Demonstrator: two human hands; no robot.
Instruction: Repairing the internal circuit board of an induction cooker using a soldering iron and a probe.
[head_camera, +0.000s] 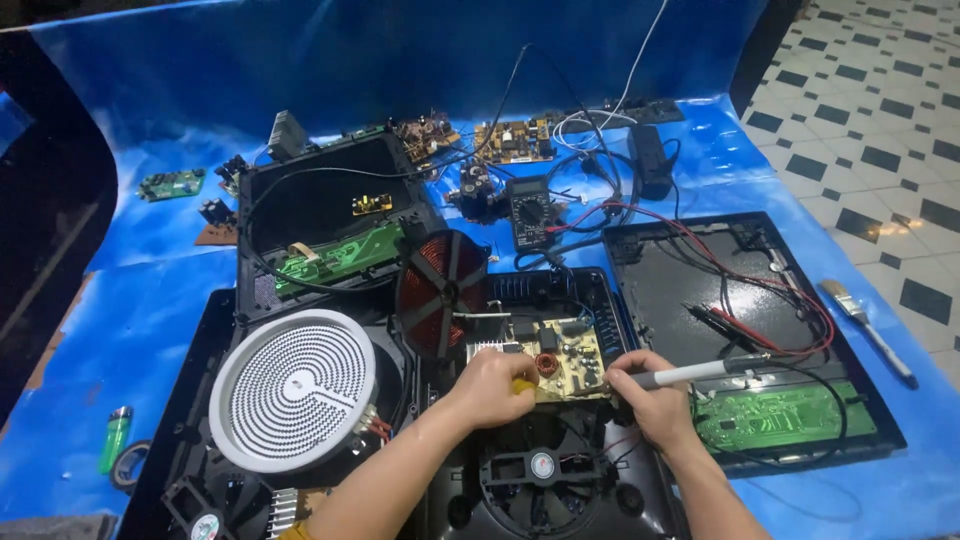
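Hands meet over a yellow circuit board (565, 358) near the middle of the opened cooker base. Left hand (492, 386) curls around a yellow-handled tool at the board's left edge; right hand (648, 396) pinches a white pen-like iron (700, 373) at its right edge. Copper coil (440, 292) stands tilted just beyond

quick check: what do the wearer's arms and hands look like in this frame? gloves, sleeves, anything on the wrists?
Both hands are bare: no gloves on the left hand or the right hand. Both forearms are uncovered as far as the frame shows them, with no sleeve cuffs in view. No watch, band or ring is visible on either wrist or on the fingers. A small patch of yellow shows at the bottom edge by the left elbow; what it is cannot be told.
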